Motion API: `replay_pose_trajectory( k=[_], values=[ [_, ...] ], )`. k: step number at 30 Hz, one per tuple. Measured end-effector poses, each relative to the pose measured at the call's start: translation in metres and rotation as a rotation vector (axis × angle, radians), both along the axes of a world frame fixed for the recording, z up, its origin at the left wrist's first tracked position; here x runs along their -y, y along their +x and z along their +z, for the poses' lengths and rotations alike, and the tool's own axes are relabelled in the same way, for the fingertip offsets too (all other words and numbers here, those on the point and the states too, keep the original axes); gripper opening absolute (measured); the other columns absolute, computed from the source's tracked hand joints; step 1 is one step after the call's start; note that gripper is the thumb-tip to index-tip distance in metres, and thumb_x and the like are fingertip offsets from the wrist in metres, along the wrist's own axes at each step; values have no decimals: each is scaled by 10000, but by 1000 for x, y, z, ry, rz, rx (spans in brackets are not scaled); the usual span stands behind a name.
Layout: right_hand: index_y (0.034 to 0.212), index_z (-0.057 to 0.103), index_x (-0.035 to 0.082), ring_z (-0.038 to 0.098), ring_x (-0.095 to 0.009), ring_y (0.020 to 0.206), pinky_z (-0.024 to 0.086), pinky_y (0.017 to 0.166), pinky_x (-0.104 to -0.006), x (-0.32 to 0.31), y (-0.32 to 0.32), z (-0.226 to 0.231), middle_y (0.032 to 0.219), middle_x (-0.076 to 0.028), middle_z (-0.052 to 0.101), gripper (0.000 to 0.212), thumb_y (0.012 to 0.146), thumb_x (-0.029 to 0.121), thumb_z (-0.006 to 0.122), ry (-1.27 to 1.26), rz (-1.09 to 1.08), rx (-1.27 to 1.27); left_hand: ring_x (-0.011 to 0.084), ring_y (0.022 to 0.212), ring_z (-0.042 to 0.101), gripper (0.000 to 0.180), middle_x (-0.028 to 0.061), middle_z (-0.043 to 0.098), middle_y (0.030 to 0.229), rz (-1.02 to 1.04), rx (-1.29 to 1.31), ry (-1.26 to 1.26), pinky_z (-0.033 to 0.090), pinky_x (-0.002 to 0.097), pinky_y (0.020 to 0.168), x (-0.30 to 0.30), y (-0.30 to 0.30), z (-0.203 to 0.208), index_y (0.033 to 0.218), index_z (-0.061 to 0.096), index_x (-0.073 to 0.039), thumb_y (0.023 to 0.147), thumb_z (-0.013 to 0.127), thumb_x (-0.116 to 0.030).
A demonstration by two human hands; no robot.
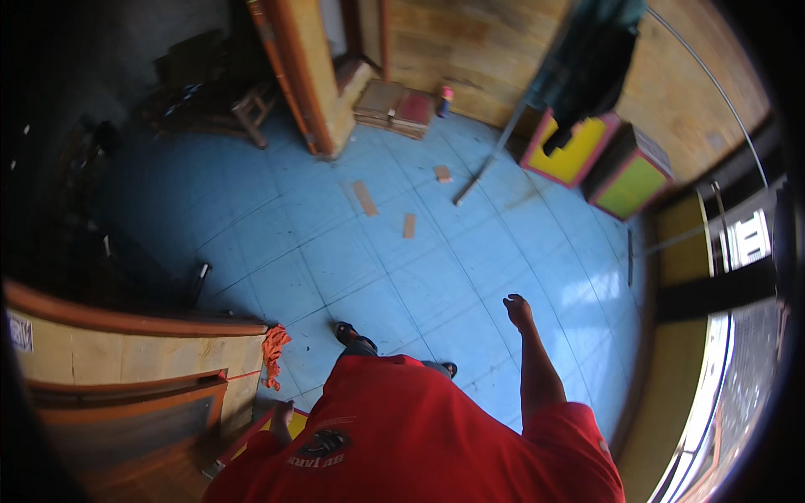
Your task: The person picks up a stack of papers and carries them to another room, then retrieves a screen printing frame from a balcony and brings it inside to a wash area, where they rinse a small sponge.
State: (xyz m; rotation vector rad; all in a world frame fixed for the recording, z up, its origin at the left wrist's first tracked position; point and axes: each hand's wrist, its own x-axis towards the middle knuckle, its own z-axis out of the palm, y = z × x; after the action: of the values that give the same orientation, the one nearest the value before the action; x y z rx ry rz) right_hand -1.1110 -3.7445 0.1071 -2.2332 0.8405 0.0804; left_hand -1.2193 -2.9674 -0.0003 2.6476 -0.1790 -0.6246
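Observation:
At the lower left, beside my red shirt, my left hand (285, 414) is at the front end of a yellow panel-sided box with a pink border (243, 444). The fingers appear bent against it, and my sleeve and arm hide much of the box. Out to the right, over the blue floor, my right hand (519, 311) is held away from my body. Its fingers are loosely curved and a little apart, and nothing shows in them.
Flat cardboard pieces (365, 199) lie on the blue tiles (453, 285). A stack of folded cardboard (394, 109) rests by the wall. Two boxes, one yellow (570, 149) and one green (631, 186), stand near a metal pole (495, 159). Orange cloth (273, 356) hangs at the partition's end (168, 356).

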Motion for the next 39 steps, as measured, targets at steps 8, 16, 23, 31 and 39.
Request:
replay_pose_trajectory(
  k=[8,16,23,31,39],
  values=[
    [1115,531,80,582,-271,921,452,800,-348,-210,149,-36,979,-133,614,470,792,418,578,22,736,-212,286,641,574,387,187,560,653,413,-276,-48,441,408,624,-7,150,16,754,578,-8,835,481,-373],
    [1131,529,33,539,-277,1024,430,853,-359,-248,247,-35,1095,-173,567,511,783,400,602,56,768,-434,215,741,525,249,97,546,778,528,154,-795,429,339,689,23,354,112,885,548,-19,861,480,-258],
    [1045,576,29,563,-291,971,436,835,-355,-262,413,-60,1047,-148,595,513,774,465,580,-42,754,-660,362,858,545,428,204,578,874,470,-40,-255,423,444,736,-55,310,-14,894,562,-22,828,475,-436],
    [1024,582,39,561,-295,964,438,827,-361,-358,697,-33,1018,-149,603,471,780,442,581,-146,1136,-483,197,759,613,157,84,646,838,1158,-369,-280,476,313,688,-98,298,53,824,656,-87,790,512,-137],
    [970,589,39,599,-278,818,462,713,-360,-581,989,9,853,-152,630,369,779,354,606,-220,1386,92,151,639,553,193,86,613,711,1540,-100,-930,427,279,570,-44,473,56,792,645,-72,820,499,-196]
  ],
)
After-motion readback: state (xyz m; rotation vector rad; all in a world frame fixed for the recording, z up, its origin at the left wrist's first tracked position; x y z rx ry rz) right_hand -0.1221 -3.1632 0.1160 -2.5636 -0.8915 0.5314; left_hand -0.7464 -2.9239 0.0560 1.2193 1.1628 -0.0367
